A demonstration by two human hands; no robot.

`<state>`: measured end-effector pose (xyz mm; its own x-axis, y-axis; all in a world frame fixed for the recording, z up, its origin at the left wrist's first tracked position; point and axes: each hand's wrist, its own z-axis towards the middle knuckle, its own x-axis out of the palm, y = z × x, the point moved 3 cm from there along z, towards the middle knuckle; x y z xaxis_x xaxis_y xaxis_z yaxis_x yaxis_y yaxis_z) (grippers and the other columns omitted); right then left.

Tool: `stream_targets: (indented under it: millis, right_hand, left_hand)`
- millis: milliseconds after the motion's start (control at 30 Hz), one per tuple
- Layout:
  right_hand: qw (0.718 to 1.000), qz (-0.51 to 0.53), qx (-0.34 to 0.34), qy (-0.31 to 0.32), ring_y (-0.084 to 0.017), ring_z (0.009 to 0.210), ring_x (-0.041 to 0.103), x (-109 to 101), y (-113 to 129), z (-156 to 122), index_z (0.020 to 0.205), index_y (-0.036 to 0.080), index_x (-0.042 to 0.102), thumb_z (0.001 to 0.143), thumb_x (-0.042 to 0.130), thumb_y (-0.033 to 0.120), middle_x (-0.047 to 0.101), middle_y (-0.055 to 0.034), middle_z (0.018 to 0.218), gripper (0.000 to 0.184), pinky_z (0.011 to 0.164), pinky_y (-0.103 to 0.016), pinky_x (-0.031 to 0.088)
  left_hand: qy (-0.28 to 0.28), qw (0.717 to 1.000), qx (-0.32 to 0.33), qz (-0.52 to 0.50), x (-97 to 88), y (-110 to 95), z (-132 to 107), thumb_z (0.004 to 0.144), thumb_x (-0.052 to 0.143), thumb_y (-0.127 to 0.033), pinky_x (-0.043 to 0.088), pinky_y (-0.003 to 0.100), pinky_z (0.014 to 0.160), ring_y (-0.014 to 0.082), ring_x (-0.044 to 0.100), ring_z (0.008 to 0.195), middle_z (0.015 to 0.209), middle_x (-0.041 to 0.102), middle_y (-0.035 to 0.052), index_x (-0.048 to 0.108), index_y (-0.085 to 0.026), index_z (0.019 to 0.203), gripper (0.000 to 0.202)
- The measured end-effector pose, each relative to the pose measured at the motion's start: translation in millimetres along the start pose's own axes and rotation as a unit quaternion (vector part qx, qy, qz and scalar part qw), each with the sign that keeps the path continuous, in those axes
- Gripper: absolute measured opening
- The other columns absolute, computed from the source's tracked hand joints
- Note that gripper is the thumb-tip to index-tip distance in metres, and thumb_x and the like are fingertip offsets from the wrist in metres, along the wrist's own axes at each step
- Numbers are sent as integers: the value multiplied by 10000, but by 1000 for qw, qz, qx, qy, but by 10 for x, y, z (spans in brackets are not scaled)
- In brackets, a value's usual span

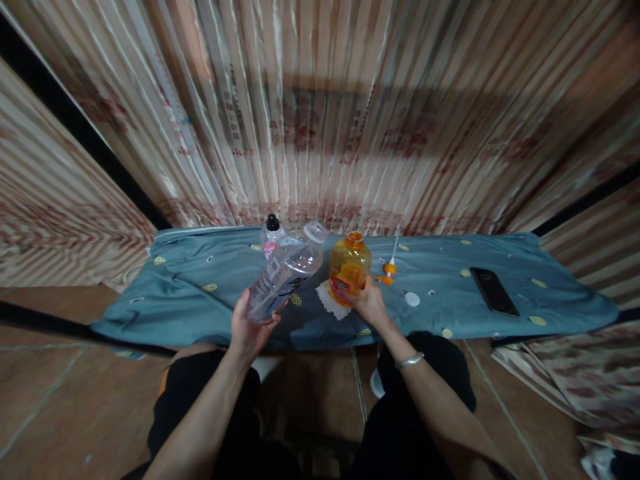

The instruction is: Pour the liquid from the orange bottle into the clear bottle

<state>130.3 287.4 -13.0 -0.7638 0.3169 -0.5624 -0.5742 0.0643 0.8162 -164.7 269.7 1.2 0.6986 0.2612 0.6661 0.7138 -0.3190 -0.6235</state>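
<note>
My left hand (253, 330) grips the lower end of a clear plastic bottle (287, 273). The bottle is tilted, its open-looking mouth up and to the right. My right hand (367, 300) is wrapped round the lower right side of an orange see-through bottle (350, 257), which stands upright with no cap on its neck. Under the orange bottle lies a white paper tissue (334, 307). An orange pump head (389, 270) with a pale tube rests to its right, and a white round cap (412, 299) lies nearby.
A small bottle with a black cap (272, 225) stands behind the clear bottle. A dark phone (494, 291) lies at the right on the teal cloth (190, 280). Striped curtains (320, 120) hang close behind, and black poles (85, 127) flank the cloth.
</note>
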Motion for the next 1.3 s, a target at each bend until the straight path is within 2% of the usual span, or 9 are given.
stream_targets:
  millis: [133,233,367,467,600,833,1100,1300]
  right_hand:
    - [999,-33,-42,1,-368,947,806,-70,108,-66,1224,217,610,719,881,550,821,-127,1039,663,772,-446,636]
    - [997,-47,-64,0,-354,948,807,-107,145,-70,1244,214,604,754,852,524,817,-119,1047,631,785,-436,635]
    - [993,-57,-100,5,-334,984,802,-102,174,-65,1287,205,595,780,818,495,811,-117,1091,625,819,-422,636]
    - [991,-71,-117,6,-324,958,802,-85,183,-62,1298,203,595,786,809,493,812,-108,1067,626,792,-401,632]
    - [990,-79,-120,13,-325,957,796,-64,163,-45,1310,192,585,794,790,486,808,-115,1062,628,797,-400,628]
    - [984,-90,-154,-7,-361,1074,772,-29,59,-5,1319,160,567,801,763,480,788,-165,1135,641,908,-475,626]
    - [986,-74,-149,-11,-371,1124,756,32,-24,-6,1341,166,544,804,765,447,770,-178,1199,645,948,-518,617]
    - [988,-63,-143,-3,-367,1083,769,61,-23,-27,1334,166,542,804,791,427,779,-166,1154,641,921,-501,629]
  left_hand:
    - [-8,1000,19,5,-21,-18,0,871,704,-467,500,237,479,280,784,795,1045,778,128,675,-200,1170,402]
    - [-16,999,37,6,-38,-34,8,858,720,-460,512,247,471,258,766,737,1006,780,115,682,-194,1141,391]
    - [-23,998,62,-1,-79,-54,33,826,765,-434,496,227,448,188,709,636,961,788,75,696,-194,1113,381]
    - [-23,995,92,9,-105,-78,43,782,801,-452,469,211,418,189,711,645,941,792,66,706,-184,1095,422]
    - [-32,993,113,15,-133,-113,30,728,841,-450,455,207,389,187,706,632,872,782,35,711,-186,1034,425]
    - [-52,988,144,18,-124,-202,-33,690,865,-423,531,244,411,181,690,606,824,768,11,734,-208,988,390]
    - [-27,981,179,66,-139,-345,-92,699,862,-417,562,246,445,184,693,662,962,796,34,761,-228,1060,420]
    - [-36,974,213,68,-138,-437,-123,651,908,-422,541,206,445,170,703,655,917,782,15,748,-222,1045,470]
